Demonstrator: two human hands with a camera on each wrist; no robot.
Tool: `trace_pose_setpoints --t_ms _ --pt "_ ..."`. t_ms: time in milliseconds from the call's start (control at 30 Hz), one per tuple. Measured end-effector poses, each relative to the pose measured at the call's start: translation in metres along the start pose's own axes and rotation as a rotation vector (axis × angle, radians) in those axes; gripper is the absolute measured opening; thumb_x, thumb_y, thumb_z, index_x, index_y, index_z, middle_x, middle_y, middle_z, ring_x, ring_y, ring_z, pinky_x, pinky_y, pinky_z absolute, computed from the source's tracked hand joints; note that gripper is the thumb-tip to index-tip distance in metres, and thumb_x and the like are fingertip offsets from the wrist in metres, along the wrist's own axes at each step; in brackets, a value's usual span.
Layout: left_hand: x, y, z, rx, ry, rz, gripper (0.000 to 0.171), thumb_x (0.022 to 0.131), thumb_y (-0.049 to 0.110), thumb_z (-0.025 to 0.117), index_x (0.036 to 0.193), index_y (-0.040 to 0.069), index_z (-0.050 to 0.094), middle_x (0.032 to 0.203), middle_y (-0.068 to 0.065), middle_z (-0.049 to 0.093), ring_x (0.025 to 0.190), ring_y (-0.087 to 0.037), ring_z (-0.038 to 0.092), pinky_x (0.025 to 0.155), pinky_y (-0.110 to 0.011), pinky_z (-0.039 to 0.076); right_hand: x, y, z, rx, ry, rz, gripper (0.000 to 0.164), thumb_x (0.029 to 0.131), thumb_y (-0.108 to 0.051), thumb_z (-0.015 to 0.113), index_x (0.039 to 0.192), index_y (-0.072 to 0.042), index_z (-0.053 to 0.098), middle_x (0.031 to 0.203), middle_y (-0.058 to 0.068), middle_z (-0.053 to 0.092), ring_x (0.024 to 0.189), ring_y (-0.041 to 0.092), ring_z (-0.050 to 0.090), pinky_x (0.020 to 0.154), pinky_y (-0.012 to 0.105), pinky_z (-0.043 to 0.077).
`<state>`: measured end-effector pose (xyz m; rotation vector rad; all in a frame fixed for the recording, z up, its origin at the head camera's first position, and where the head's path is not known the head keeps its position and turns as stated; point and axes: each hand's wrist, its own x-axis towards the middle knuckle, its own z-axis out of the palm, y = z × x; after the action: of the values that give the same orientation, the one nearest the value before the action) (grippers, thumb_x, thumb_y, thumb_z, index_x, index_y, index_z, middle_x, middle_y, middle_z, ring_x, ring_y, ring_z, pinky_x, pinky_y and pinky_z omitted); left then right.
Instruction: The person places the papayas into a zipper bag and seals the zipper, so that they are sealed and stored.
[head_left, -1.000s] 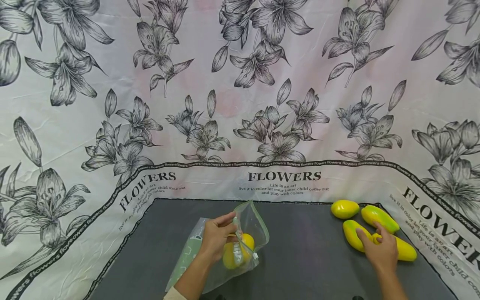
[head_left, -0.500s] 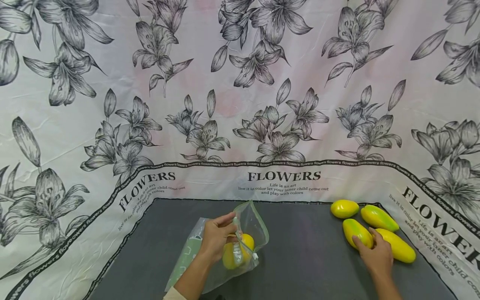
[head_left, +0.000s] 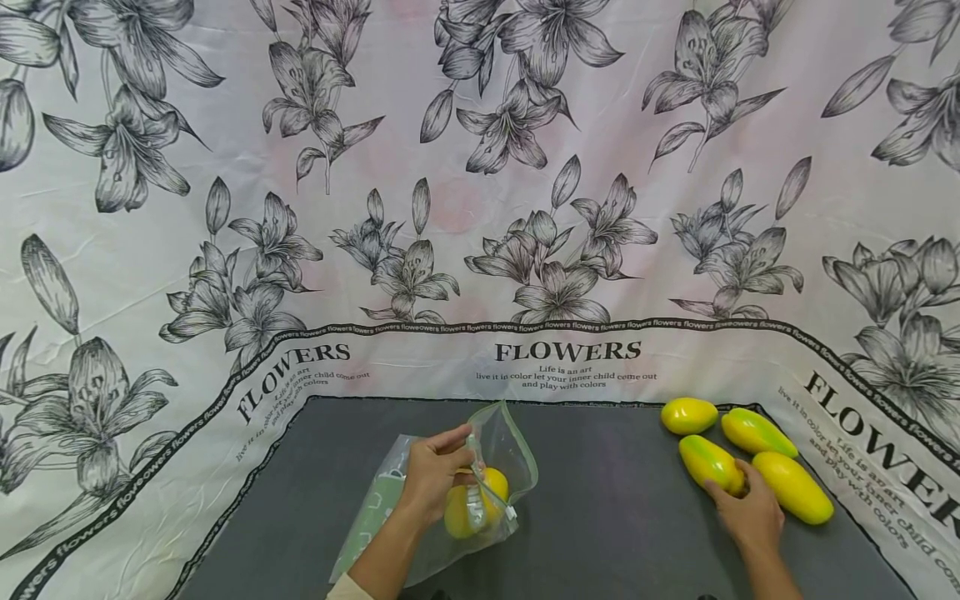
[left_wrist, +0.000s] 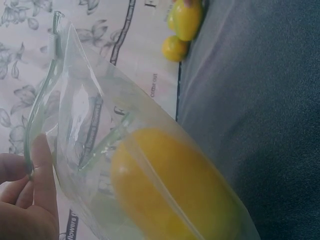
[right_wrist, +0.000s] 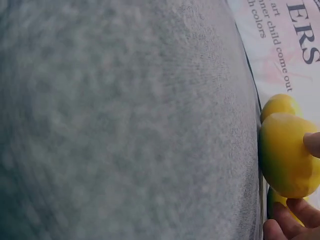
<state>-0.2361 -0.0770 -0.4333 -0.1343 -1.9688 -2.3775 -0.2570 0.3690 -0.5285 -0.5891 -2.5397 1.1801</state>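
Near the middle of the head view, my left hand point(head_left: 429, 477) pinches the green-edged rim of a clear zip bag point(head_left: 517, 454). Inside the bag lies a yellow mango point(left_wrist: 170, 185), seen through the plastic. Over on the right, my right hand point(head_left: 752, 510) holds a yellow-green mango point(head_left: 705, 462) by its near end. In the right wrist view its thumb point(right_wrist: 312, 144) lies on one side of this mango and the fingers point(right_wrist: 287, 220) on the other. A longer mango point(head_left: 795, 490) lies just right of that hand.
Behind the held mango lie a small mango point(head_left: 688, 416) and a greener one point(head_left: 759, 433), close to the table's back right corner. The table point(head_left: 600, 517) has a dark grey cloth. A white curtain point(head_left: 420, 108) with printed flowers hangs around its back and sides.
My right hand has shifted left from between two mangoes, and its fingers have closed on the left one, which has turned and slid slightly. The left hand and the bag hold still.
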Motion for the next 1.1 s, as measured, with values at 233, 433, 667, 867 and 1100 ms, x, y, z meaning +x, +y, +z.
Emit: trace_pose_setpoints --t_ms 233,433,667,867,1100 --pt "0.001 -0.003 0.000 -0.003 0.011 -0.013 0.042 0.087 -0.004 0.067 0.128 -0.007 0.058 0.131 -0.024 0.053 0.076 -0.020 0.062 0.063 -0.034 0.060 -0.004 -0.001 -0.001 0.069 0.041 0.051 0.077 0.092 -0.046 0.060 0.149 -0.002 0.033 0.142 0.032 0.034 0.129 0.050 0.027 0.110 0.062 0.005" --pt "0.001 -0.004 -0.001 -0.005 0.003 -0.005 0.042 0.088 -0.004 0.065 0.129 -0.009 0.057 0.131 -0.025 0.052 0.078 -0.020 0.063 0.063 -0.033 0.060 -0.012 -0.003 -0.007 0.166 0.101 0.093 0.082 0.088 -0.055 0.061 0.150 -0.008 0.035 0.141 0.029 0.038 0.124 0.047 0.037 0.109 0.061 0.018" --pt "0.001 -0.002 -0.002 -0.004 0.016 -0.024 0.042 0.088 -0.004 0.065 0.129 -0.007 0.058 0.131 -0.023 0.052 0.075 -0.019 0.061 0.063 -0.033 0.060 -0.018 -0.014 -0.019 0.202 0.145 0.121 0.080 0.086 -0.058 0.061 0.149 -0.012 0.040 0.138 0.023 0.046 0.113 0.038 0.050 0.072 0.034 0.050" --pt "0.000 -0.001 -0.002 -0.002 0.009 -0.009 0.043 0.087 -0.003 0.066 0.129 -0.008 0.057 0.133 -0.024 0.051 0.077 -0.019 0.062 0.063 -0.033 0.060 -0.019 -0.033 -0.029 0.360 0.147 0.112 0.075 0.085 -0.049 0.068 0.146 -0.013 0.045 0.128 0.014 0.053 0.081 0.001 0.058 0.057 0.012 0.049" --pt "0.000 0.000 -0.002 -0.013 0.000 -0.009 0.043 0.088 -0.003 0.065 0.130 -0.009 0.055 0.135 -0.024 0.050 0.080 -0.019 0.063 0.064 -0.034 0.060 -0.023 -0.053 -0.038 0.569 0.128 0.053 0.066 0.083 -0.037 0.076 0.141 -0.015 0.053 0.105 -0.012 0.058 0.074 -0.008 0.058 0.060 0.013 0.053"
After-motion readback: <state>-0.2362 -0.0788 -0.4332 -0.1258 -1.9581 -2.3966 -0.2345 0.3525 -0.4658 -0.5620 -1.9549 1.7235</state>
